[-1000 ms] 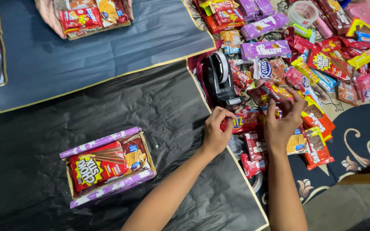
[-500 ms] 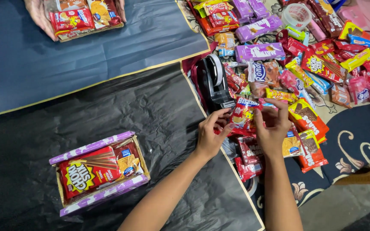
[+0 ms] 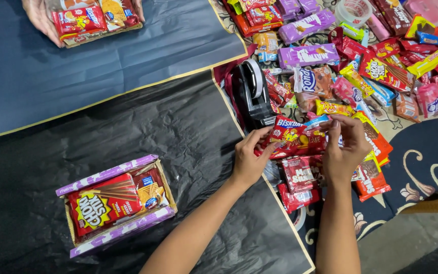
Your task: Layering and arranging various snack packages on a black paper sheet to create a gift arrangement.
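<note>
My left hand [image 3: 248,158] and my right hand [image 3: 346,146] grip the two ends of a red snack packet [image 3: 292,138], lifted just above the pile of snacks [image 3: 361,76] on the right. A small blue-and-white packet [image 3: 316,121] sits against the red one near my right fingers. On the black paper sheet [image 3: 128,132] to the lower left lies a shallow cardboard box [image 3: 117,200] with a large red snack pack, a smaller packet and two purple bars along its edges.
A black tape dispenser [image 3: 253,91] stands at the sheet's right edge. A dark blue sheet [image 3: 128,56] lies behind. Another person's hands [image 3: 44,20] hold a filled box at the top left. A patterned carpet [image 3: 422,167] is at the right.
Both my hands have lifted the red packet out of the pile and drawn it slightly left, toward the dispenser. The camera view shifted a little. The box has not moved.
</note>
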